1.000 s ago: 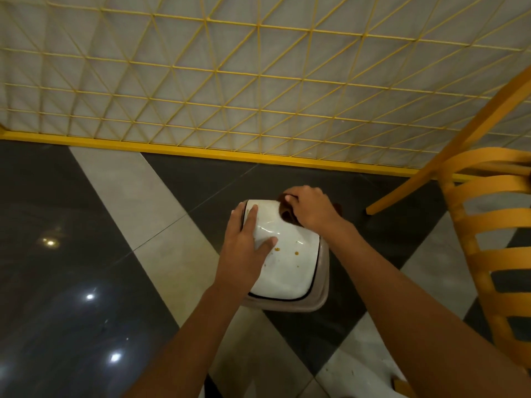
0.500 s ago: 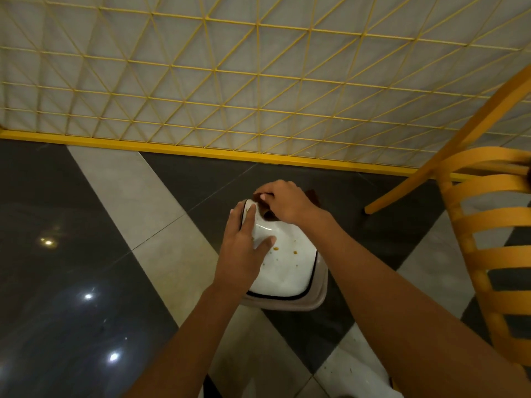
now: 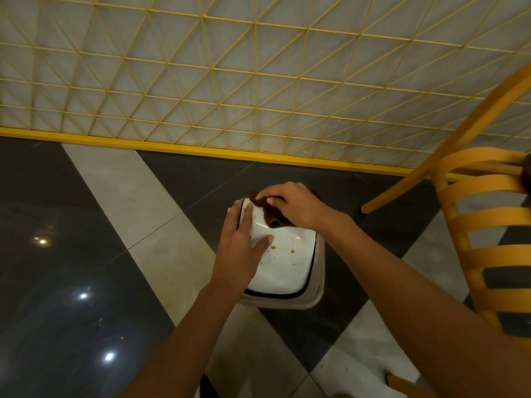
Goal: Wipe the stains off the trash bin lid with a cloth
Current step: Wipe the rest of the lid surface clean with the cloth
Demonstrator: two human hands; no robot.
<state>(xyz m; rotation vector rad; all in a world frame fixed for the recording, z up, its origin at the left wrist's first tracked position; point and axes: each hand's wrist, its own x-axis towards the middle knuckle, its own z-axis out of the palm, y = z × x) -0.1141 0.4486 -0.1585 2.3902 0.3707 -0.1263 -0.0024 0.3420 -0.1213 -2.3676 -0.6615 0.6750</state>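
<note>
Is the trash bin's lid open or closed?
Closed. The white lid lies flat inside the bin's rim, with the left hand resting on top; the right hand holds a brown cloth.

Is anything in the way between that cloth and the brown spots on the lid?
Nothing visible. The right hand grips the cloth at the far end of the lid; bare surface leads to the spots. The left hand rests beside them.

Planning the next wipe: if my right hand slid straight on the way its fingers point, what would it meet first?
Probably the left hand, whose fingertips lie on the white plastic bin lid just ahead of the right hand gripping the dark brown cloth; depth unclear.
</note>
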